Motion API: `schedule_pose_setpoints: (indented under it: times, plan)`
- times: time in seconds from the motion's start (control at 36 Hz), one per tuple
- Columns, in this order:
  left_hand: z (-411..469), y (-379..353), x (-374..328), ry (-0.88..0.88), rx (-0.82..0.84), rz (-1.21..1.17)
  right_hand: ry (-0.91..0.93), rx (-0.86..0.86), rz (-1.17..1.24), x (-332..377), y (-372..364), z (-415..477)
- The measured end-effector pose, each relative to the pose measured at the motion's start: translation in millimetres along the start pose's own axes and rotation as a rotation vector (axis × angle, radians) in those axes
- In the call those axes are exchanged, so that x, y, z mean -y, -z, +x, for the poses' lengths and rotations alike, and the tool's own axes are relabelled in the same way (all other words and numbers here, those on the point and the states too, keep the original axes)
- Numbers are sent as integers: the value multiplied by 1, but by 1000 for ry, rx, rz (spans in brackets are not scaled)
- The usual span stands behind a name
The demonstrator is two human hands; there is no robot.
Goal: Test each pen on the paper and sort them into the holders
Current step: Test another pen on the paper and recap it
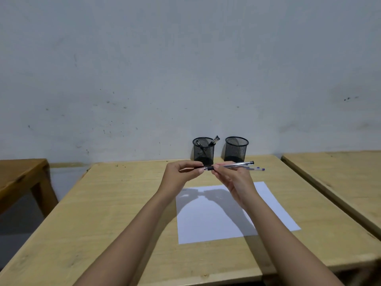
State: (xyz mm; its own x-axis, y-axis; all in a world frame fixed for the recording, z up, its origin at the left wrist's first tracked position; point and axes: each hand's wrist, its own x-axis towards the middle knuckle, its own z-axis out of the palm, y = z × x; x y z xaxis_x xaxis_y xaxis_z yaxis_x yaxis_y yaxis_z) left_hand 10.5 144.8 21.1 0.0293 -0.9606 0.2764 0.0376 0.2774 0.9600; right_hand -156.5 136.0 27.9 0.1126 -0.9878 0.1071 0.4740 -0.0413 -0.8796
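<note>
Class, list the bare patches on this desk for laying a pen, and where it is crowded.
Bare desk left of the paper and a strip right of it. Crowded at the back: left holder, right holder, left hand, right hand, pens.

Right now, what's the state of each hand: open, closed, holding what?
Left hand: closed, pinching the black cap end of the pen.
Right hand: closed, pinching the same pen at its barrel.

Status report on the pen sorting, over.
Left hand pinches end of pen; right hand grips its barrel plus spare pens. Pen above paper, not touching. Left holder has pens, right holder looks empty. Nothing in the way.
</note>
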Motion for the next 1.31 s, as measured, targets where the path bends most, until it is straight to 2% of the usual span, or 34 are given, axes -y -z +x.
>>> schedule_pose_setpoints:
  times: [0.17,0.61,0.75,0.92,1.03,1.14,1.31]
  plan:
    - [-3,-11,-6,97,-26,-277,61,3,-48,13,3,-5]
    - [49,-28,13,125,26,-235,150,-78,-126,4,24,41]
    - [91,-41,14,125,84,-197,183,-210,-66,4,29,67]
    - [127,-76,22,79,58,-134,216,-405,43,10,36,92]
    - [134,-95,23,75,91,-126,238,-465,-20,22,45,95]
    - [134,-117,19,80,206,-84,269,-530,-94,42,57,80]
    - [113,-165,10,-89,303,91,331,-698,-275,82,93,25]
